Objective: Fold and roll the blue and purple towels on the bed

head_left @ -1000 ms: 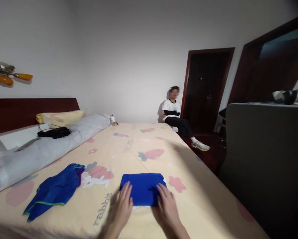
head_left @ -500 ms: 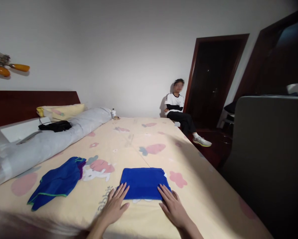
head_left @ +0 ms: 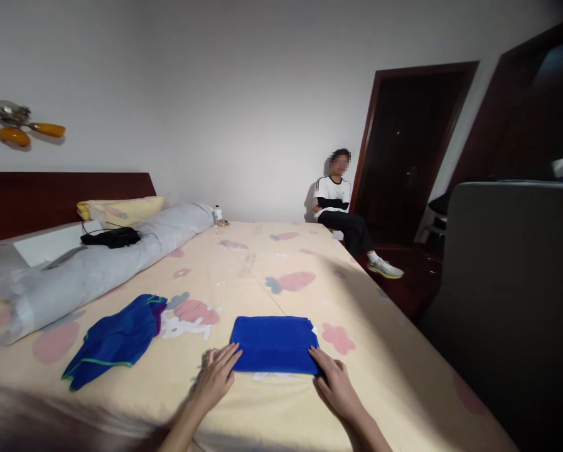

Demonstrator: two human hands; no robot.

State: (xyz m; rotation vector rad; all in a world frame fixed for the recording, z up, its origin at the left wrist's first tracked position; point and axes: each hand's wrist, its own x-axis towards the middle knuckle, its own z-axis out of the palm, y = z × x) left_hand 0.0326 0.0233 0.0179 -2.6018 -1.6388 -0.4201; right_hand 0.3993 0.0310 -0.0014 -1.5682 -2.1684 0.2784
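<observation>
A folded blue cloth (head_left: 275, 345) lies flat on the bed in front of me, a small white tag at its right edge. My left hand (head_left: 216, 371) is at its lower left corner, fingers close together on the edge and thumb drawn in. At the lower right corner, my right hand (head_left: 336, 380) has its fingers curled over the edge, its thumb partly hidden below. Both hands look closed on the cloth's sides. To the left lies a crumpled blue cloth (head_left: 116, 342) with green edging and a purple patch.
Patterned sheet (head_left: 262, 301) covers the bed. A grey-white rolled quilt (head_left: 121, 263) runs along the left, with a black item (head_left: 112, 237) on it. A bottle (head_left: 218, 215) stands at the far end. A person (head_left: 335, 198) sits beyond; a dark grey panel (head_left: 511, 270) rises at right.
My hands have slid outward from the top of the folded cloth to its side edges, and the thumbs have drawn in. The view has turned slightly left.
</observation>
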